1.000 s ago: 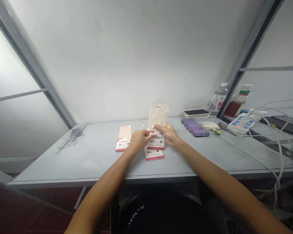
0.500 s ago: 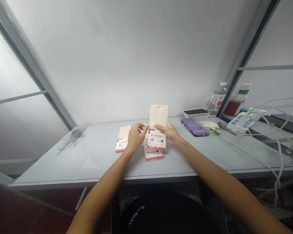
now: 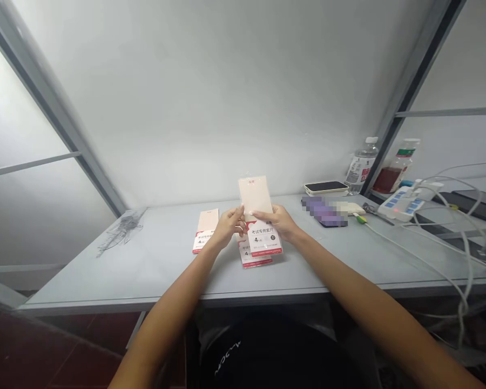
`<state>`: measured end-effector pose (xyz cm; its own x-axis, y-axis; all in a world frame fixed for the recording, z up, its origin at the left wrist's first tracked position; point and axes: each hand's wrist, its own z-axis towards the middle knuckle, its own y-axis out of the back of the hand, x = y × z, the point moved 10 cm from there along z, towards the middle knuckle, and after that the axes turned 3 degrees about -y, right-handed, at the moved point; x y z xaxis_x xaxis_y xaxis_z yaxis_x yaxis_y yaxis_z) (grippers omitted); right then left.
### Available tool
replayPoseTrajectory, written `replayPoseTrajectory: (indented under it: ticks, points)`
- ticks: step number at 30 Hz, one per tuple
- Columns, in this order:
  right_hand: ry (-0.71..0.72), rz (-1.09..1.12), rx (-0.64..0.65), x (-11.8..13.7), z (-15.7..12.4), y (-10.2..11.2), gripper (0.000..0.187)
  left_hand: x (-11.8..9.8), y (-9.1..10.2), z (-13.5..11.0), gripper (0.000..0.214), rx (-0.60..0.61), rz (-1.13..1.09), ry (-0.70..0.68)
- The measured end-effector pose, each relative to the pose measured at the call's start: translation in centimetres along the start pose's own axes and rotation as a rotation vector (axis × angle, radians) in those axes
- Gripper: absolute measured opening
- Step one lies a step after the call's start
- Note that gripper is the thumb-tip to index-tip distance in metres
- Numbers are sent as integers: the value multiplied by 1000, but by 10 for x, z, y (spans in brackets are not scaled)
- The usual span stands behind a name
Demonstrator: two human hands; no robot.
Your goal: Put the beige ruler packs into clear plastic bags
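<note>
A flat packet (image 3: 258,216) with a beige top and a red and white printed label stands tilted above the grey table (image 3: 154,265). My left hand (image 3: 229,226) pinches its left edge. My right hand (image 3: 278,221) grips its right side. Under the held packet lies a second packet (image 3: 254,259) flat on the table. A third packet (image 3: 206,230) lies to the left of my left hand.
A crumpled clear wrapper (image 3: 121,229) lies at the table's far left. To the right are a phone on a white block (image 3: 326,187), a purple case (image 3: 326,210), two bottles (image 3: 361,165), a power strip (image 3: 399,202) and several white cables (image 3: 441,259).
The held packet has tilted left and dropped a little lower in both hands. My left hand has risen from the table to the packet's left edge.
</note>
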<state>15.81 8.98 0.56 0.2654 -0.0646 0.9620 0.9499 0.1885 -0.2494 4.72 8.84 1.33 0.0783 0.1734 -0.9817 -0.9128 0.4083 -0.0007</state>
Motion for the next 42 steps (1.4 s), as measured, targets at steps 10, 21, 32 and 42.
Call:
replayPoseTrajectory:
  ticks: [10, 21, 32, 42]
  points:
    - [5, -73, 78, 1, -4, -13, 34, 2, -6, -4, 46, -9, 165, 9]
    - [-12, -23, 140, -2, -6, -16, 35, -1, -6, -4, 45, -20, 171, -23]
    - [-10, -39, 115, 0, -7, -17, 33, -2, -4, -3, 47, -18, 201, -74]
    - [-11, -66, 130, -2, -7, -18, 35, 2, -5, -3, 50, -42, 142, -57]
